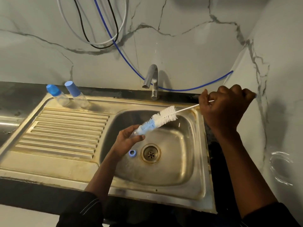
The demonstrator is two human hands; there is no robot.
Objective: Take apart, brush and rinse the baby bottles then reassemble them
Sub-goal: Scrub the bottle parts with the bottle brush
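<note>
Left grip [126,141] curls round the clear bottle [134,132]; right grip [224,105] closes on the bottle brush [161,117] wire, bristles at the neck. Brushing step, I judge: next, push deeper, twisting.

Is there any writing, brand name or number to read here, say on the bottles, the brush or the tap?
No text can be read anywhere.
left capped bottle and right capped bottle: any printed marks are too faint and small to read.
held bottle in the left hand: mostly hidden by fingers and bristles.
brush, blue ring, tap: no marks visible.
</note>
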